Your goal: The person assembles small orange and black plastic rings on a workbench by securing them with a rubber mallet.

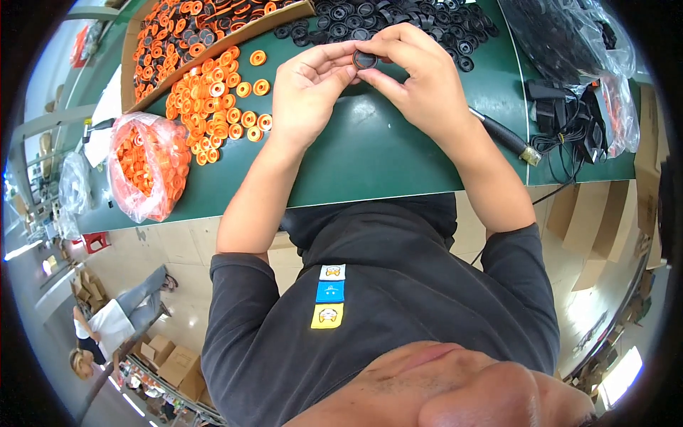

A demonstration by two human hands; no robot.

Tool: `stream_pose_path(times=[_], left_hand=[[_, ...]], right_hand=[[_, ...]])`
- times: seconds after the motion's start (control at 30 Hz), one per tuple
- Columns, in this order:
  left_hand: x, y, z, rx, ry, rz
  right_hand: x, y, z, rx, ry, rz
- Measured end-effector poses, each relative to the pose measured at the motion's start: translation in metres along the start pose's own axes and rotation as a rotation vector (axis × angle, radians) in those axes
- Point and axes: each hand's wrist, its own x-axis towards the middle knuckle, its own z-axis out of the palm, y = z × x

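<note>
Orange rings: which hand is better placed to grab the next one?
Left, probably. The loose orange rings lie on the green table just beside the left hand. The right hand sits farther away, and both pinch the black ring.

Green worktable [370,153], pale tiled floor [192,249], cardboard boxes [171,363]

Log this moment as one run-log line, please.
left hand: pinching black ring | right hand: pinching same ring | below: green table | left: loose orange rings | behind: black rings pile
</note>
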Motion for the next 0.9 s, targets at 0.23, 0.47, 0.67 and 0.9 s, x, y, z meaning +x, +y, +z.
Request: stream_pose_path(times=[0.23, 0.47, 0.67, 0.9], left_hand=[[-0.001, -0.001, -0.001, -0.035, -0.029, 0.049], [-0.003, 0.002, 0.000, -0.003, -0.018, 0.026], [-0.002, 0.004, 0.001, -0.008, -0.020, 0.038], [0.003, -0.002, 0.001, -0.025, -0.024, 0.077]], right_hand=[[0.000, 0.000, 0.000, -0.010, -0.012, -0.020], [-0.001, -0.003, -0.001, -0.006, -0.017, -0.016], [0.000, -0.004, 0.002, -0.011, -0.016, -0.025], [0.001, 0.007, 0.005, 0.185, -0.007, 0.031]])
